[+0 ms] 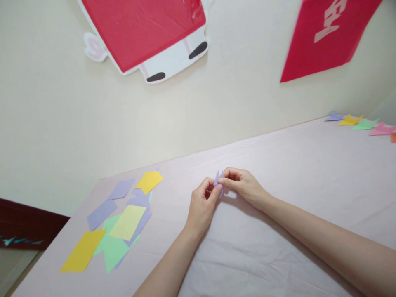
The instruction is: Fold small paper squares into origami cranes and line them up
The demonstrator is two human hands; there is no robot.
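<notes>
A pale, slightly wrinkled cloth point(235, 260) is spread over the whole work surface, and it's backed by a plain off-white wall point(247, 103). A cartoon cutout with a big red panel point(148, 29) is stuck up there, top centre-left of the frame, and a red sheet point(305, 57) with pale lettering (cut off by the top edge, so no luck reading it) is hung at the upper right. Some dark wood point(31, 218) can be seen at the lower left.

Loose paper is scattered over the left side: purple sheets point(102, 214), green paper point(114, 249), a pale yellow sheet point(127, 222) and deeper yellow pieces point(83, 251), partly overlapped. At the far right edge, a slanting row of little folded shapes point(365, 124) is lined up in purple, yellow, green, pink and orange.

The small folded purple paper point(215, 180) is held near the middle of the frame, just above the cloth by the look of its shadow. Its long axis is set roughly upright in the frame, with two thin points aimed up and a narrow end poking down.

It's pinched from both sides: by thumb and curled fingers of the left hand point(199, 204), and likewise by the right hand point(243, 185), both nearly closed.
</notes>
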